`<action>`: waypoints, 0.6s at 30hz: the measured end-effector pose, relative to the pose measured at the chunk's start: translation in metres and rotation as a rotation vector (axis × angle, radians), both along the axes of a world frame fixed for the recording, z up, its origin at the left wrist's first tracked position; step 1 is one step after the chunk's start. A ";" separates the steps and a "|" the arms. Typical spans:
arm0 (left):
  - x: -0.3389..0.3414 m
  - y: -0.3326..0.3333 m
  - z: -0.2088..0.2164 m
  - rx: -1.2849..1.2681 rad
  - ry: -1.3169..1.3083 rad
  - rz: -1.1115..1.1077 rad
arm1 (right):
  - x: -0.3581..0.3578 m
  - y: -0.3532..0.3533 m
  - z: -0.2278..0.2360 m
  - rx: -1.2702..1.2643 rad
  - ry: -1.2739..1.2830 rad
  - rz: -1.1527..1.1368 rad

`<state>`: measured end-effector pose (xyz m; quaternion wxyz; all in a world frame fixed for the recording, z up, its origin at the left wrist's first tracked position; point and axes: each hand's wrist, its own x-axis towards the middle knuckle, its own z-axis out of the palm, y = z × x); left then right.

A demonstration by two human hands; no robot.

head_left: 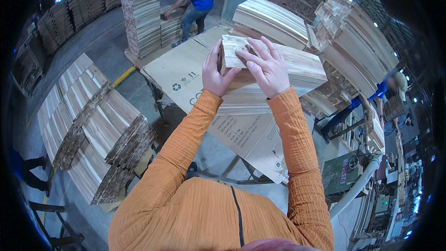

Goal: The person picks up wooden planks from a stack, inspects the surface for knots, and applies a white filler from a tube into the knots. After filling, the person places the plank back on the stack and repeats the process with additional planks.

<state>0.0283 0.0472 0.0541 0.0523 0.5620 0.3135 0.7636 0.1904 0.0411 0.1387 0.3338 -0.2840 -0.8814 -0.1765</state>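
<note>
Wooden boards (297,65), a short bundle of pale planks, lie on top of a longer layer of the same timber on the cardboard-covered table (176,72), and both of the person's hands are on the near end of them. The left hand (216,76) wraps round the end corner of the bundle, thumb up along the end face, the fingers curled round the side and mostly hidden, so it grips the end of the stack. The right hand (268,67) lies flat on the top board, fingers spread wide and pressing down, the fingertips near a dark knot in the wood. Orange sleeves run up from the lower edge to both wrists.

Behind the bundle, a further stack of boards (272,16) rests tilted, and to its right a tall heap of planks (357,37) climbs toward the rim. To the person's left, low pallets of boards (93,121) spread over the concrete floor (107,42), with a yellow line beside them. Farther off, a tall upright pile (141,18) stands on the floor, and a person in a blue shirt (195,0) bends over a shorter pile just beside it. On the right, another person in blue (371,97) leans toward the heap. A pale flexible hose (357,186) curves down by a green machine (341,172).
</note>
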 end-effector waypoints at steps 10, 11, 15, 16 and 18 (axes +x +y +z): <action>0.000 -0.003 0.002 0.010 0.011 -0.001 | -0.002 0.005 -0.007 0.006 0.101 -0.094; 0.000 -0.003 0.001 0.014 0.012 -0.002 | -0.002 0.004 -0.007 0.011 0.094 -0.101; -0.001 -0.001 0.000 0.014 0.020 0.004 | -0.004 0.002 -0.008 0.022 0.075 -0.103; -0.001 -0.001 0.000 0.014 0.026 0.014 | -0.005 0.001 -0.007 0.019 0.065 -0.108; 0.000 -0.001 0.000 0.014 0.031 0.023 | -0.006 -0.001 -0.006 0.013 0.046 -0.118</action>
